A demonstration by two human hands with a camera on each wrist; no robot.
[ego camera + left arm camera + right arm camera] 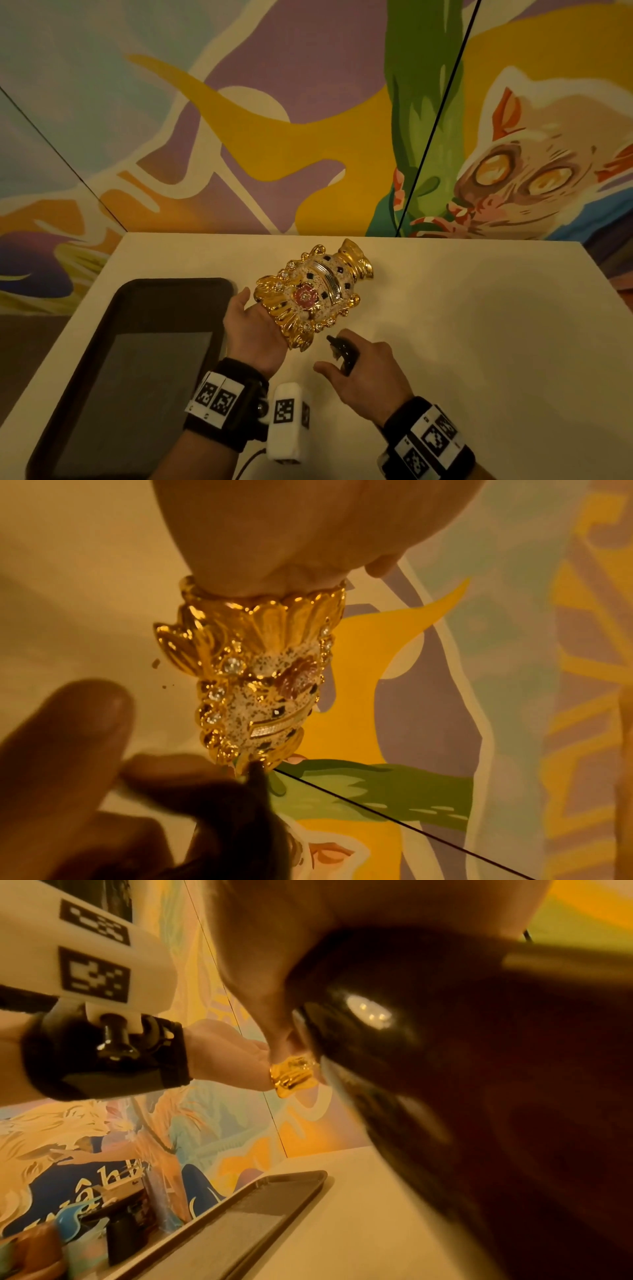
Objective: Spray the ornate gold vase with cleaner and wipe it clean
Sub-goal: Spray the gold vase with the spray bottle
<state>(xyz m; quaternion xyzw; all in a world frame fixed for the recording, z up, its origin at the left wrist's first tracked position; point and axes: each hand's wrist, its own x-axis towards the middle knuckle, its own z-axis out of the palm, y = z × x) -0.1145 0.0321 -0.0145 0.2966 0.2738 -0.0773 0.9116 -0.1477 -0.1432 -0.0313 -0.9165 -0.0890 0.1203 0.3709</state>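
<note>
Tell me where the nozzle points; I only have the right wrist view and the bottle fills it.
Observer: In the head view, the right hand holds the black spray bottle, and its nozzle aims at the near end of the gold vase.
Operator: How is the vase held?
Observer: The left hand holds one flared end, and the other end points toward the wall.
Operator: Which face is up?
Observer: The speckled face with the pink flower.
</note>
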